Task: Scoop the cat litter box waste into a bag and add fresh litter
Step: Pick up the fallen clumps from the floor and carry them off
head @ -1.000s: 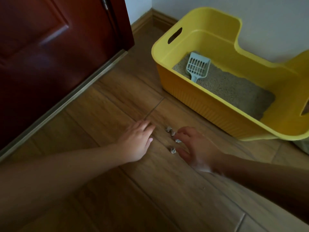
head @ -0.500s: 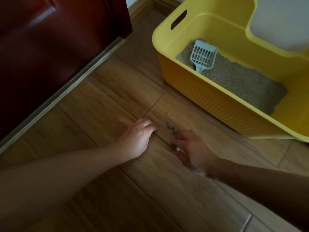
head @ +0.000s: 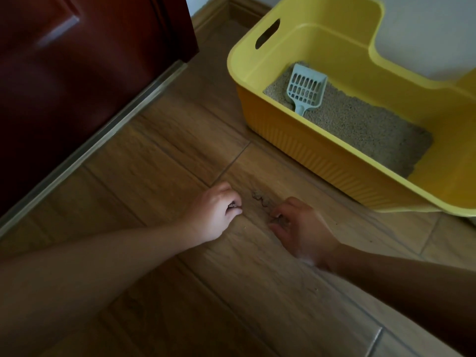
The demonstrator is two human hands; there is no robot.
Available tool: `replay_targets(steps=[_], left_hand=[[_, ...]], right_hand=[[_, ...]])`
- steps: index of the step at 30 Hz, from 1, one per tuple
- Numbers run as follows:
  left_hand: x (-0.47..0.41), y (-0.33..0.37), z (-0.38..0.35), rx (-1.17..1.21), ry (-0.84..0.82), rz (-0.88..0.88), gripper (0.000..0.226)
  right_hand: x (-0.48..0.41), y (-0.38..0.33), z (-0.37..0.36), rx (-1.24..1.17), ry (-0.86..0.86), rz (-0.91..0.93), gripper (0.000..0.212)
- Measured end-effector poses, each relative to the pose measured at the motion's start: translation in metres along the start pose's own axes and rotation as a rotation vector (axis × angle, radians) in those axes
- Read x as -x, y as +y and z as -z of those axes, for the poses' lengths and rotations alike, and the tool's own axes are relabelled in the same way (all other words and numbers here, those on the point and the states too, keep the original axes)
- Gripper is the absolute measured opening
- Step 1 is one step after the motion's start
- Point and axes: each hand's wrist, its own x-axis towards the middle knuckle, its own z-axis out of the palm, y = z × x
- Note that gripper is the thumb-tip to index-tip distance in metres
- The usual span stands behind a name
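Left hand newly curled over clumps, blurred, half-hidden.

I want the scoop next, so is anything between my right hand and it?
Yes. The near wall of the litter box stands between the right hand, low by the litter clumps, and the scoop lying inside. The hand would have to go over the rim; nothing else visible blocks it.

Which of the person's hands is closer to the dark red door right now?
Left. The left hand sits on the door's side, fingers curled round a litter clump; the right hand lies farther off, in front of the yellow litter box.
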Motion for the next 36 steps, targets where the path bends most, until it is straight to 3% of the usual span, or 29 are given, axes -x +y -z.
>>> replay_targets(steps=[5,11,25,36], left_hand=[[-0.016,0.012,0.0,0.032,-0.047,0.045,0.018],[-0.037,0.022,-0.009,0.038,-0.172,0.148,0.054],[-0.042,0.022,-0.013,0.03,-0.133,0.101,0.022],[-0.04,0.026,-0.012,0.06,-0.095,0.16,0.02]], right_hand=[[-0.001,0.002,0.007,-0.118,0.059,-0.176,0.013],[-0.005,0.008,0.004,-0.149,-0.005,-0.228,0.037],[-0.021,0.004,-0.005,-0.044,-0.01,-0.215,0.025],[-0.023,0.008,-0.002,-0.201,0.069,-0.2,0.036]])
